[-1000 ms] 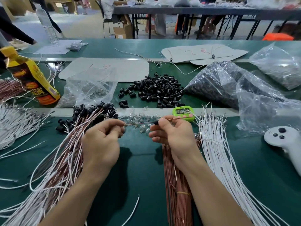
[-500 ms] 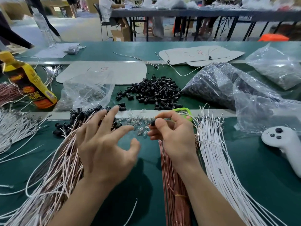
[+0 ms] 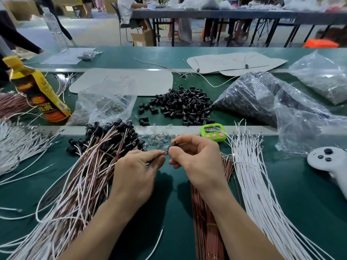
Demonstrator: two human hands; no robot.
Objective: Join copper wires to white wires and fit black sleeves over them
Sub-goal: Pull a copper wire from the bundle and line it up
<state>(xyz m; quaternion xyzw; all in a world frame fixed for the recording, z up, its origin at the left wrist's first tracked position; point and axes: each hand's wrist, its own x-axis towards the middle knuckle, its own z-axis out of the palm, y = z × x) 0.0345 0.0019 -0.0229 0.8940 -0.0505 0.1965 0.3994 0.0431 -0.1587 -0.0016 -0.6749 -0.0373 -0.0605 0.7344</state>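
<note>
Two hands meet over the middle of the table (image 3: 309, 212). The left hand (image 3: 138, 173) has its fingers (image 3: 155, 158) curled into a pinch on the end of a thin copper wire (image 3: 163, 152). The right hand (image 3: 198, 162) pinches a small black sleeve (image 3: 176, 143) just beside that end. Whether a white wire is already joined in there is too small to tell. I judge this one piece to be mid-assembly.

To the left lies a big heap of finished wires (image 3: 78, 184), copper and white together with black sleeves at their far ends, so a good deal looks done. Plenty is left: a bundle of copper wires (image 3: 206, 231) under the right wrist, a fan of white wires (image 3: 262, 203) to the right, and a pile of loose sleeves (image 3: 184, 107) beyond.
</note>
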